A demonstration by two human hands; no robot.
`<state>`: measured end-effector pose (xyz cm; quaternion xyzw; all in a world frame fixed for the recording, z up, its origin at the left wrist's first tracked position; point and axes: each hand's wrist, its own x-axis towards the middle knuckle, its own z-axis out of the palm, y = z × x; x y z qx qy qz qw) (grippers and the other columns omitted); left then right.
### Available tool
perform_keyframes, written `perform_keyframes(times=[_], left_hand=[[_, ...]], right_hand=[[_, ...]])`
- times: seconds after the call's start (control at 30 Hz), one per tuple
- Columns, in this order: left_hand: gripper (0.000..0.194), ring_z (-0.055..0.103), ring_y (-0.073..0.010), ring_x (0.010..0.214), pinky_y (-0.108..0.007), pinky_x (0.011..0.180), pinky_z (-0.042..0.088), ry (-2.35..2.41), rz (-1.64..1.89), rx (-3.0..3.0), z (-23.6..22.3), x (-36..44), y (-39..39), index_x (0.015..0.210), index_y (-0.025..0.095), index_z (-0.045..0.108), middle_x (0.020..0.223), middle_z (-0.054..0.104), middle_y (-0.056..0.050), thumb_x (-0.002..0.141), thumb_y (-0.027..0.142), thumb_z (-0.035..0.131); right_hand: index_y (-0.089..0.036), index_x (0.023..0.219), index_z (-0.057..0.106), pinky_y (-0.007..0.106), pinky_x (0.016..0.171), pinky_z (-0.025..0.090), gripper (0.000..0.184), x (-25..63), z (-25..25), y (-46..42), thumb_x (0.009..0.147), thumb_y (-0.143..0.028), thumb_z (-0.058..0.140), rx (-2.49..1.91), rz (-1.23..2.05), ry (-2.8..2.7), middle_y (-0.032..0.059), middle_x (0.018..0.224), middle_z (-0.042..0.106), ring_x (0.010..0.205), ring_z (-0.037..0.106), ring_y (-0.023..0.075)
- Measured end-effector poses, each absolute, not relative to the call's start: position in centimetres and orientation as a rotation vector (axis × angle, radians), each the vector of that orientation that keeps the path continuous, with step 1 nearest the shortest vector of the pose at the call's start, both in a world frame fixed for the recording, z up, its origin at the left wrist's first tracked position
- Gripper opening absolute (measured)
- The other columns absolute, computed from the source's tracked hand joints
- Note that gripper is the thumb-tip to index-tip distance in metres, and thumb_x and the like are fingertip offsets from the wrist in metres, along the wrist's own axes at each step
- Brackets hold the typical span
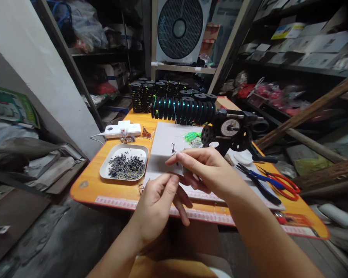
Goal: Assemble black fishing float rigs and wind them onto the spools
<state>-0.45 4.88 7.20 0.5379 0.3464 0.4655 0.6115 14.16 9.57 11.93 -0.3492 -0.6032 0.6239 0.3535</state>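
My left hand (pixel 158 202) is closed in a pinch above the near edge of the white board (pixel 164 141), thumb against forefinger. What lies between those fingertips is too small to make out. Just above and to its right, my right hand (pixel 204 168) is closed too, forefinger and thumb pressed together and the other fingers curled beneath; whatever they hold is hidden. Past the hands stands a winding device (pixel 229 129) with a ribbed black spool (pixel 182 109) wound with shiny thread. A bright green tuft of strands (pixel 192 136) lies under the spool, and small dark pieces (pixel 173 148) are on the board.
Left of the board sits a white tray (pixel 103 170) of small black tubes. A white power strip (pixel 122 130) is behind it. Blue-handled pliers (pixel 259 179) and red-handled scissors (pixel 287 185) lie at the right. Black spools (pixel 162 90) stack at the back, below a box fan (pixel 179 29).
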Motion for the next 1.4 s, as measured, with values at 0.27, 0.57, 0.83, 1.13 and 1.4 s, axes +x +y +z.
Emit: perform_keyframes(times=[0.27,0.57,0.83,1.13,1.4], left_hand=[[0.033,0.058,-0.0090,0.035,-0.013,0.034,0.041,0.461,1.037,0.857,5.1,-0.4,4.1,0.078,0.012,0.061,0.056,0.067,-0.004,0.094,0.037,0.048],[0.032,0.061,-0.0087,0.038,-0.012,0.037,0.044,0.483,1.126,0.667,4.9,-0.2,2.5,0.075,0.010,0.063,0.060,0.070,-0.005,0.094,0.030,0.048],[0.033,0.064,-0.0108,0.045,-0.015,0.042,0.046,0.466,1.107,0.574,4.0,0.2,0.9,0.086,0.011,0.064,0.061,0.071,-0.006,0.098,0.029,0.038],[0.038,0.064,-0.0142,0.045,-0.017,0.036,0.045,0.379,1.032,0.496,3.5,-0.5,-0.2,0.081,0.013,0.061,0.057,0.070,-0.006,0.099,0.030,0.033],[0.035,0.065,-0.0135,0.044,-0.015,0.038,0.043,0.469,1.021,0.503,3.2,-0.7,-0.9,0.079,0.014,0.060,0.056,0.070,-0.005,0.098,0.034,0.039]], right_hand=[[-0.018,0.059,0.043,0.010,0.022,0.026,0.038,13.0,10.2,9.9,0.090,-0.039,0.049,-0.640,2.253,-0.808,-0.0022,0.043,0.058,0.024,0.047,0.0072],[-0.019,0.058,0.040,0.011,0.021,0.024,0.039,11.8,9.1,9.8,0.087,-0.042,0.051,-0.667,2.180,-0.803,-0.0034,0.040,0.056,0.020,0.040,0.0061],[-0.019,0.058,0.039,0.009,0.022,0.020,0.040,12.2,9.5,10.0,0.084,-0.044,0.058,-0.721,2.106,-0.901,-0.0043,0.039,0.055,0.020,0.039,0.0044],[-0.019,0.059,0.041,0.009,0.021,0.020,0.039,12.2,9.2,10.1,0.083,-0.044,0.058,-0.714,2.104,-0.915,-0.0052,0.039,0.054,0.020,0.037,0.0039],[-0.019,0.060,0.040,0.010,0.022,0.019,0.039,12.2,9.2,10.1,0.084,-0.045,0.057,-0.740,2.082,-0.939,-0.0057,0.039,0.053,0.021,0.035,0.0034]])
